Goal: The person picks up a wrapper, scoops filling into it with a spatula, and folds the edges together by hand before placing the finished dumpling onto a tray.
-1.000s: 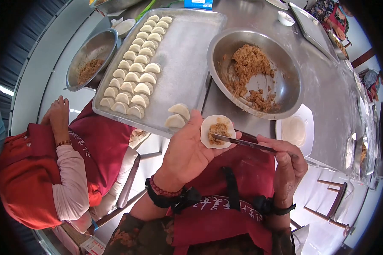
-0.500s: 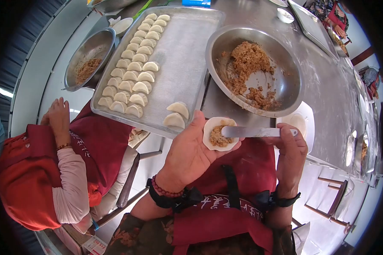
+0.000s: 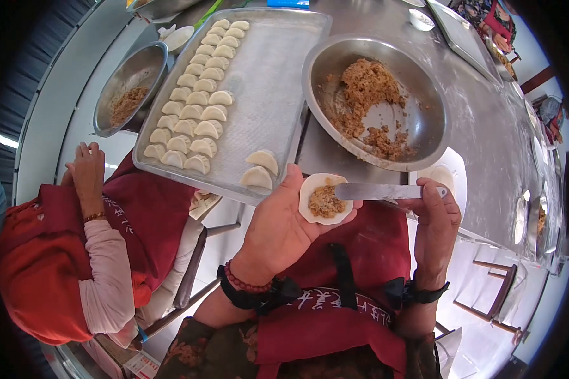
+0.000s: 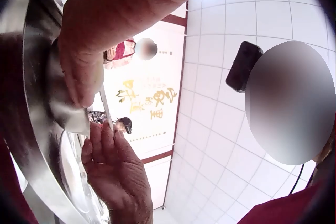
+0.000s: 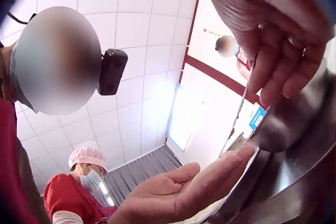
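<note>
On the fingers of my left hand (image 3: 275, 224), palm up with the thumb extended, rests a round dumpling wrapper (image 3: 325, 220). Brown minced filling (image 3: 324, 202) lies spread over the wrapper's middle. My right hand (image 3: 437, 218) pinches the end of a flat metal filling spatula (image 3: 385, 192), its blade level and its tip at the filling's right edge. In the right wrist view the spatula (image 5: 239, 116) appears edge-on above the left hand (image 5: 181, 195). The left wrist view has the right hand (image 4: 118, 174) beyond the left hand (image 4: 113, 29).
A metal tray (image 3: 265, 82) holds rows of folded dumplings (image 3: 196, 112), with two more dumplings (image 3: 257, 177) at its near corner. A steel bowl of filling (image 3: 439, 136) stands right of it. Left are another bowl (image 3: 161, 60) and a seated person (image 3: 57, 271). White dish (image 3: 458, 174) at right.
The spatula has turned from edge-on to showing its flat face, and its tip has drawn back right across the filling. The left hand keeps holding the wrapper in nearly the same place.
</note>
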### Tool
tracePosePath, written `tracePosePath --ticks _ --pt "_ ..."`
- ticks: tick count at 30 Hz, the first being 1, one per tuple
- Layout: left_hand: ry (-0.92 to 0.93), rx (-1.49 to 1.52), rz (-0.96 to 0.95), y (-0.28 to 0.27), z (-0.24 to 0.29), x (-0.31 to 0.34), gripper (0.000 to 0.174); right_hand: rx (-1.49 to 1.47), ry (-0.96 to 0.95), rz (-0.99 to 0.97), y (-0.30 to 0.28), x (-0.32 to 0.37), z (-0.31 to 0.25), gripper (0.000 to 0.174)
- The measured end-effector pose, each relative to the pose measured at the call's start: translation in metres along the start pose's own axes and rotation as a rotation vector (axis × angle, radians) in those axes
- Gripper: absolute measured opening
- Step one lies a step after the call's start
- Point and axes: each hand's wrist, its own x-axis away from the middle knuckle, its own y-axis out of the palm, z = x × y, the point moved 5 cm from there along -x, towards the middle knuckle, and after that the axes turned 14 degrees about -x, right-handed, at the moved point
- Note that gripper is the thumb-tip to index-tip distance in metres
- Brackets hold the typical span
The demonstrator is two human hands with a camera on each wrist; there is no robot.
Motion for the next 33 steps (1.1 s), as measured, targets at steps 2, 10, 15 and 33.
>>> tracePosePath --ticks 2,10,15,33 --pt "-0.006 0.044 0.031 0.0 -0.001 -0.001 0.061 -0.052 -0.004 -0.053 -0.003 -0.003 -0.003 0.024" --pt "-0.085 0.021 -0.009 0.005 -0.003 0.0 0.071 -0.003 0.115 -0.136 -0.003 -0.014 0.012 0.024" --pt "-0.078 -0.019 -0.028 0.005 -0.005 -0.001 0.073 0.01 0.123 -0.097 -0.006 -0.017 0.016 0.025" --pt "0.043 0.097 0.041 0.0 -0.002 -0.01 0.075 0.62 -0.752 -0.509 0.038 0.056 -0.018 0.016"
